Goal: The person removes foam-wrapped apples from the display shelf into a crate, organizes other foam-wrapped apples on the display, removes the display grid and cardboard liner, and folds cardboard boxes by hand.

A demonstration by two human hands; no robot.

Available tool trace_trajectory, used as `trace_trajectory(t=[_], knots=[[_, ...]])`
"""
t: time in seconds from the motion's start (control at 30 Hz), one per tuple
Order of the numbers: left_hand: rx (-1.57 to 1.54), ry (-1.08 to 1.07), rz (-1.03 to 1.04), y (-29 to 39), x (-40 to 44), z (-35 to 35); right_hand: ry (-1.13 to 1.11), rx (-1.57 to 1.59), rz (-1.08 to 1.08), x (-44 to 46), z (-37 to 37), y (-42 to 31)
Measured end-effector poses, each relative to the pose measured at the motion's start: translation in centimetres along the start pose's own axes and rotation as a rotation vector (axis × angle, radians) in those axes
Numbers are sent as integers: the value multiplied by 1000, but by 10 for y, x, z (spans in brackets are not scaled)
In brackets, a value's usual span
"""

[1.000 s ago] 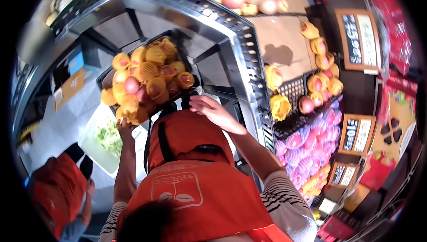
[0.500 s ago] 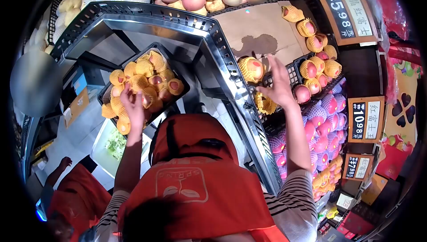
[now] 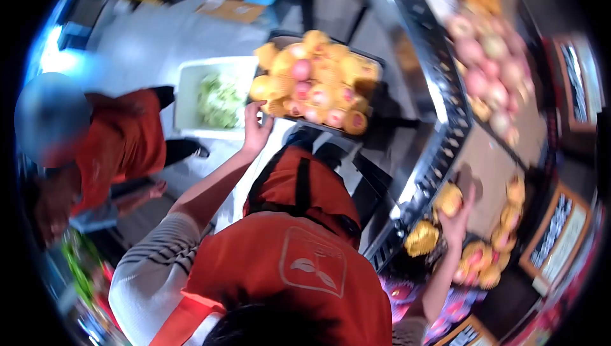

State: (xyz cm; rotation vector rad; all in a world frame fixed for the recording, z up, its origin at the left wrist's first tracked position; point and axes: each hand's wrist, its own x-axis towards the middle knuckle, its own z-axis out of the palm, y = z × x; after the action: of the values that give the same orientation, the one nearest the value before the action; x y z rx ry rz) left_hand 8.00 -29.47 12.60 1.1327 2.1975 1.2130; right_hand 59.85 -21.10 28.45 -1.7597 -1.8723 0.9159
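Note:
A dark crate [image 3: 377, 66] holds several apples [image 3: 324, 95] in yellow foam nets, some with red skin showing. At its near left corner is my left hand [image 3: 256, 128], fingers curled against the rim; blur hides the exact contact. Over on the shelf, my right hand [image 3: 455, 222] is around an apple in a yellow foam net [image 3: 449, 198], thumb on the near side and fingers along the far side. Just below that apple lies a yellow foam net [image 3: 422, 238]; whether anything is inside is unclear.
A metal-edged rail [image 3: 439, 145] runs between crate and shelf. Beyond are loose pink apples [image 3: 484, 60] and more netted apples [image 3: 503, 239]. A white tub [image 3: 189, 101] of leafy greens stands left of the crate. Another person in a red apron [image 3: 133, 126] is further left.
The view has turned, so the shelf now lies lower right. My right hand has closed in on the netted apple. My left hand has moved from among the crate's apples to its corner.

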Motion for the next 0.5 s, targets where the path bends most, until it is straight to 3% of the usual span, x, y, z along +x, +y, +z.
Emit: trace_trajectory(t=[0.1, 0.13, 0.17, 0.2, 0.27, 0.3, 0.33, 0.37, 0.43, 0.5], knots=[[162, 134, -145, -45, -33, -38, 91, -99, -60, -2, -24, -3], [215, 174, -164, -64, -49, -47, 109, 23, -1, 0, -26, -42], [252, 178, -231, -82, -68, -56, 134, -224, -173, 7, -24, -82], [305, 178, -313, -96, -89, -65, 123, -312, -152, 12, -16, -121], [395, 163, -464, -121, -131, -74, -19, -173, -194, 26, 11, -167], [439, 97, -594, -138, -151, -77, -82, -154, -195, 36, 37, -182], [482, 27, -724, -151, -170, -80, -136, -250, -479, 51, 66, -193], [487, -23, -810, -162, -188, -83, -316, 129, -328, 58, 105, -206], [498, -149, -971, -172, -207, -91, -436, -129, -744, 77, 191, -225], [489, -305, -1050, -187, -218, -97, -552, -36, -924, 72, 275, -255]])
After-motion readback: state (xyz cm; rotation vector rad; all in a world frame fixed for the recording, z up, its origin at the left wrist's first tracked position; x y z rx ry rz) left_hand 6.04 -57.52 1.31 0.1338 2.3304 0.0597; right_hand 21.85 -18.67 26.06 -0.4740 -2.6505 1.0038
